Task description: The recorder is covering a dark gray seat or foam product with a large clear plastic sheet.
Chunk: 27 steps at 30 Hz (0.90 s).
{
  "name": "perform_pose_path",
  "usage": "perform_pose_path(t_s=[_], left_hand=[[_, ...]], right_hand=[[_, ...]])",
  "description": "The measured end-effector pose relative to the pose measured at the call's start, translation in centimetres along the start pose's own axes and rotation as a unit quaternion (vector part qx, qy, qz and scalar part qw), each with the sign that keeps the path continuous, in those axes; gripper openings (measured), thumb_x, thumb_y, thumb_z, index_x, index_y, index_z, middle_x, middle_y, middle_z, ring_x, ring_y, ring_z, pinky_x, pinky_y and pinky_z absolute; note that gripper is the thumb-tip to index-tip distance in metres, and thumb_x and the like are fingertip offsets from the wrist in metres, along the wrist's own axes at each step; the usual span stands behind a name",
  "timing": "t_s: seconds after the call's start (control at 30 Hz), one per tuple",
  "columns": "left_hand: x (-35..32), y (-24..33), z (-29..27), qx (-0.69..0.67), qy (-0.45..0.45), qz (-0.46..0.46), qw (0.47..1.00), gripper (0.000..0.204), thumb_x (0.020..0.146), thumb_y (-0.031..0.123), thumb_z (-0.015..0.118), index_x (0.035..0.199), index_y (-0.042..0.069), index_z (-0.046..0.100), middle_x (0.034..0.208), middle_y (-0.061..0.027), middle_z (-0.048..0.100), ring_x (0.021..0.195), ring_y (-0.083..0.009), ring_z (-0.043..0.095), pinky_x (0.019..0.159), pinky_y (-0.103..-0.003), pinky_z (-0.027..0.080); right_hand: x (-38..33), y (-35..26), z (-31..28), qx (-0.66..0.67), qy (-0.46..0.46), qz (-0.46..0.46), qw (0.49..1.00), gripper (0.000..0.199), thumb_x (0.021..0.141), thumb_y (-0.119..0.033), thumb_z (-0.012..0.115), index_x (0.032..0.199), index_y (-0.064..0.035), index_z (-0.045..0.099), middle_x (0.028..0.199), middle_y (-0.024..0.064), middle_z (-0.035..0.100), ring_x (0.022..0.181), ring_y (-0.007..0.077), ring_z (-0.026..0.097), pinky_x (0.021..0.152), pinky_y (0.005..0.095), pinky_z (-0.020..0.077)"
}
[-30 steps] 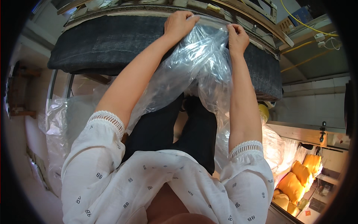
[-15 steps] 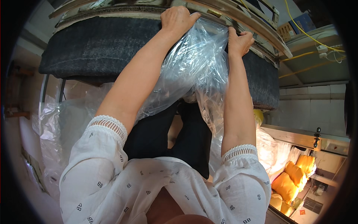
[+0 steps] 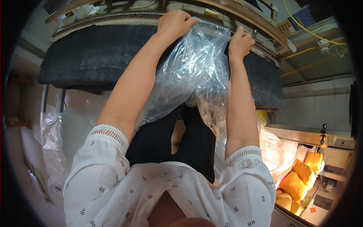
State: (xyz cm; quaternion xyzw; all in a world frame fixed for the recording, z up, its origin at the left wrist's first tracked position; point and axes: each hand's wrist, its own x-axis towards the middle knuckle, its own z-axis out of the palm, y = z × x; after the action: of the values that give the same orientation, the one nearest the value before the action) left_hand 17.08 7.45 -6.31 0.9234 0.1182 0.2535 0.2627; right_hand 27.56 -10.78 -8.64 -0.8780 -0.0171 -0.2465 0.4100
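- We hold a clear plastic bag (image 3: 193,72) stretched between both hands over a dark grey padded table (image 3: 94,60), the film hanging slack from our fingers toward our lap.
- Our left hand (image 3: 174,23) has its fingers curled tight on the bag's upper edge at the far side of the pad; holding it high there seems to keep the mouth of the bag spread.
- Our right hand (image 3: 239,42) has its fingers pinched together on the opposite edge, level with the left, so the film is pulled taut between the two grips.
- Below the fingers the bag bunches in folds against our black trousers (image 3: 193,143); we cannot tell whether anything is inside it.
- More crumpled clear plastic (image 3: 56,132) lies well left of the fingers, and yellow padded items (image 3: 298,179) sit far below and right, near a pale shelf (image 3: 298,134).
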Motion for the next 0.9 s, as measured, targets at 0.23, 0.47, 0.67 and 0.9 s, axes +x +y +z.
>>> perform_pose_path(t_s=[0.23,0.47,0.67,0.9], left_hand=[[-4.5,0.2,-3.7,-0.262,-0.017,0.050,0.964,0.026,0.087,0.026,0.057,0.086,0.001,0.060,0.069,0.0029,0.054,0.068,-0.0063,0.045,0.062,-0.022,0.038],[-7.3,11.0,-10.4,-0.129,0.083,0.294,0.943,0.023,0.083,0.023,0.060,0.099,0.006,0.061,0.093,-0.0050,0.059,0.089,-0.0180,0.055,0.081,-0.031,0.042],[-8.9,16.0,-12.1,-0.058,-0.042,0.287,0.955,0.015,0.074,0.015,0.068,0.084,0.005,0.063,0.086,-0.0088,0.057,0.087,-0.0237,0.055,0.079,-0.036,0.040],[-12.3,18.0,-14.4,-0.311,-0.035,0.237,0.920,0.005,0.079,0.003,0.064,0.082,0.001,0.061,0.084,-0.0032,0.057,0.081,-0.0122,0.054,0.073,-0.024,0.043]], right_hand=[[-4.6,-0.4,-7.7,0.234,-0.235,-0.112,0.937,0.028,0.076,-0.029,0.065,0.080,-0.0009,0.063,0.088,0.0057,0.061,0.090,0.0217,0.053,0.084,0.0304,0.0387],[-7.8,-3.8,-15.9,0.272,-0.251,-0.153,0.916,0.017,0.077,-0.018,0.065,0.078,-0.0015,0.061,0.085,0.0055,0.058,0.086,0.0178,0.053,0.082,0.0280,0.0394],[-9.3,-4.3,-19.0,0.300,-0.237,-0.220,0.897,0.017,0.078,-0.019,0.065,0.078,-0.0033,0.059,0.082,0.0030,0.056,0.087,0.0156,0.052,0.083,0.0273,0.0393],[-10.9,-2.6,-21.0,0.339,-0.376,-0.212,0.836,0.017,0.087,-0.018,0.056,0.090,-0.0032,0.063,0.082,0.0031,0.058,0.080,0.0084,0.052,0.077,0.0223,0.0418]])
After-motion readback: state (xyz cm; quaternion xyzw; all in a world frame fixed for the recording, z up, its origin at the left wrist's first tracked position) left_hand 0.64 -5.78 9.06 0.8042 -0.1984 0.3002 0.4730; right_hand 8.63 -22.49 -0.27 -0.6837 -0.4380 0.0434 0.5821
